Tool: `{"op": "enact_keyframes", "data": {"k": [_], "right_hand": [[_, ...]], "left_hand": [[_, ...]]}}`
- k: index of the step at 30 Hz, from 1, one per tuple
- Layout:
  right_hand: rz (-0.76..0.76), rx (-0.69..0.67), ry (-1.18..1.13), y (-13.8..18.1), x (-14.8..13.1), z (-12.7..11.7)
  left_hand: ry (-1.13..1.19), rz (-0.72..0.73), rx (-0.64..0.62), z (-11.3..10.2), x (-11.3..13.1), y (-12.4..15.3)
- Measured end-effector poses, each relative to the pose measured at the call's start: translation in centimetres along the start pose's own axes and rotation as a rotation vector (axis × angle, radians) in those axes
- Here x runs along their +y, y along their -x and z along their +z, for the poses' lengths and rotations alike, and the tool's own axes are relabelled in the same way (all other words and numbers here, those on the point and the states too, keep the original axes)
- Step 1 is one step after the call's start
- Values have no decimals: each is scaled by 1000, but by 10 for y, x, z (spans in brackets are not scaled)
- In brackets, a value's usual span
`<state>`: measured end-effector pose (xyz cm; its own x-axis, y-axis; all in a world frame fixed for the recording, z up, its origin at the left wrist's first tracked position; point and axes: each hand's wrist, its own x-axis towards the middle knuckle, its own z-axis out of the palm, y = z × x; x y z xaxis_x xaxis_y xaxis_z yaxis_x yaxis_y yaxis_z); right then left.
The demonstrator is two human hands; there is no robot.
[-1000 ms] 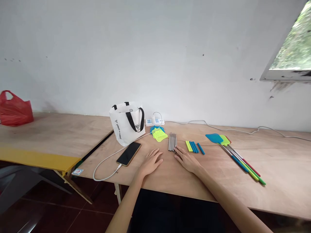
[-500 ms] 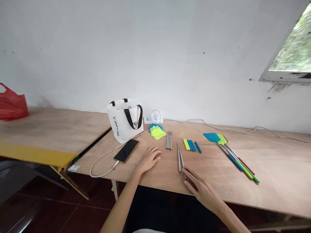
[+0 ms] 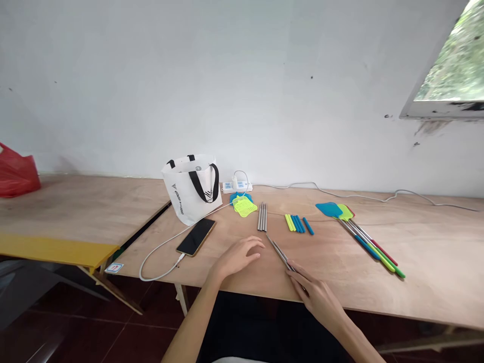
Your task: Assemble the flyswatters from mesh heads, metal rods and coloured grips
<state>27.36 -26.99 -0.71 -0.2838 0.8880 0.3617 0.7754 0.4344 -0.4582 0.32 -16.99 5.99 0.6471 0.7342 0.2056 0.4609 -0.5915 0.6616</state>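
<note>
White bag [image 3: 183,190] hides its depths; left hand [image 3: 235,258] is open, empty, right hand [image 3: 314,293] has metal rods [image 3: 281,253] in a closed grip.

Right hand's [image 3: 315,295] got some metal rods [image 3: 279,251]. From the left hand [image 3: 237,258], more rods [image 3: 262,218] sit at 1 o'clock, phone [image 3: 196,237] at 10, fly swatters [image 3: 365,245] around 3.

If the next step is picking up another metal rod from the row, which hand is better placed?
Probably the left hand: it looks empty and is nearer the row of metal rods. The right hand is farther off and holding loose metal rods.
</note>
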Motion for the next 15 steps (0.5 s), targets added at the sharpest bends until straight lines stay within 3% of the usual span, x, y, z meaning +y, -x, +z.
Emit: {"op": "enact_keyframes", "data": {"k": [4,8,11,15], "right_hand": [[-152,-181,-104,-1,4,-26],[-336,-284,-68,-28,4,-27],[-369,-231,18,-43,15,-20],[-311,-28,149,-60,53,-20]], "left_hand": [[13,91,-70,10,19,-2],[-36,113,-129,33,25,-9],[-73,44,-48,37,15,-10],[-74,-100,76,23,-8,-8]]}}
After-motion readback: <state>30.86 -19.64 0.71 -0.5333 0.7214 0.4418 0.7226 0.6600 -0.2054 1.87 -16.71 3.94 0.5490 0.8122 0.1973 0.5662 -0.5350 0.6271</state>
